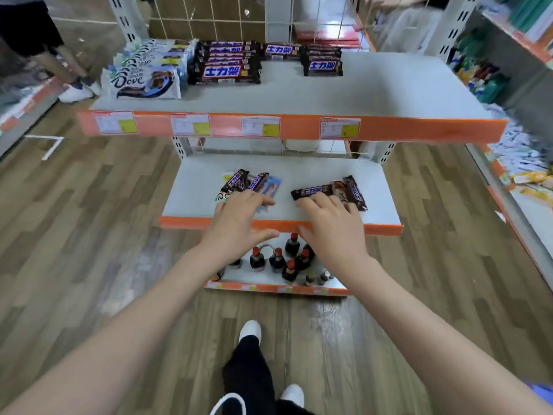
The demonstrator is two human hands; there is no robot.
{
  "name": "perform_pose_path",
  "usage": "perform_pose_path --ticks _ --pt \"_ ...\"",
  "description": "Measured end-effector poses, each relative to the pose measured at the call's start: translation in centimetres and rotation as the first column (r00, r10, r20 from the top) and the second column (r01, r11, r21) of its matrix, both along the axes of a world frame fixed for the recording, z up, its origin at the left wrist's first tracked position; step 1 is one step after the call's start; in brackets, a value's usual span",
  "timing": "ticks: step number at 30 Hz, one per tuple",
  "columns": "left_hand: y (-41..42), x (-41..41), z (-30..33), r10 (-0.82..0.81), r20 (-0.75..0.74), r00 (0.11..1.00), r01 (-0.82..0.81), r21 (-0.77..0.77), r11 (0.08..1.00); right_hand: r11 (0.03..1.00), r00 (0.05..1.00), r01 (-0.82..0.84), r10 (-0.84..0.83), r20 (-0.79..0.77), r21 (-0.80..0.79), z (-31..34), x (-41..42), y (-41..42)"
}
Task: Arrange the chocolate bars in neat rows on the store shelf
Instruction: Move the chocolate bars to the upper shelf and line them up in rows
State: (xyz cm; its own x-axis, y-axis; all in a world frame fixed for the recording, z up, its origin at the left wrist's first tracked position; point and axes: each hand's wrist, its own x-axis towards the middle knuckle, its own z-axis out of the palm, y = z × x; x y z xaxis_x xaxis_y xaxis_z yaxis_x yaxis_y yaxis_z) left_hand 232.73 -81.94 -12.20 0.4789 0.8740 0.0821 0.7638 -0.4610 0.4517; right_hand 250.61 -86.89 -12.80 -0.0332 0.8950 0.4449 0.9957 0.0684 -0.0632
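While both arms reached down over the middle shelf [191,187], we saw the left hand [239,218] spread flat, its fingers [263,200] straight and released, touching the loose pile of bars [248,182] near the shelf's left-centre. That pile was a jumble: two dark chocolate bars tilted across each other, a blue packet and a white wrapper partly under the hand. The right hand [332,227] lay over the near edge of a second loose group [329,191], with fingers bent down onto the long dark bar lying sideways; we could not tell whether they were grasping it or only pressing on it. Another dark bar stood angled just right of it, touching.

On the top shelf [389,91], rows were already laid: white Dove bars [143,76] at the far left, a stacked column of dark bars [227,61] just beside them, one bar behind, and a shorter stack [323,61] further right. Price tags [260,126] ran along its orange front strip. Dark bottles with red caps [284,259] stood on the bottom shelf under the hands. White shoes [251,330] showed on the wood floor.
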Motion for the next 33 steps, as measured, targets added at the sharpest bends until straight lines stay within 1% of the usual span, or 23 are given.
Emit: perform_pose_path --ticks 4,8,17,19,23,33 --pt "0.2 -0.4 -2.4 0.013 -0.041 0.999 -0.014 -0.039 0.999 0.996 0.999 -0.040 0.039 -0.014 -0.077 -2.6 -0.5 0.4" --pt "1.4 -0.6 -4.5 -0.009 -0.139 0.990 0.004 -0.031 1.000 0.983 0.999 -0.044 0.042 -0.016 -0.179 -5.2 -0.7 1.2" --pt "6.1 -0.2 -8.5 -0.040 -0.291 0.956 0.019 -0.073 0.997 0.963 0.999 -0.029 0.020 -0.037 -0.269 -9.9 -1.1 5.0" --pt "7.2 -0.3 -9.4 -0.046 -0.325 0.945 0.016 -0.094 0.995 0.955 0.999 -0.032 0.021 -0.040 -0.295 -11.1 -1.2 6.2" --pt "9.8 -0.6 -11.2 -0.053 -0.397 0.916 -0.011 -0.159 0.987 0.953 0.998 -0.039 0.025 -0.049 -0.300 -13.3 -1.4 8.9" --pt "15.1 -0.4 -17.6 0.048 -0.411 0.910 -0.159 -0.240 0.957 0.925 0.997 -0.056 0.075 0.035 -0.375 -19.0 -2.0 15.1"
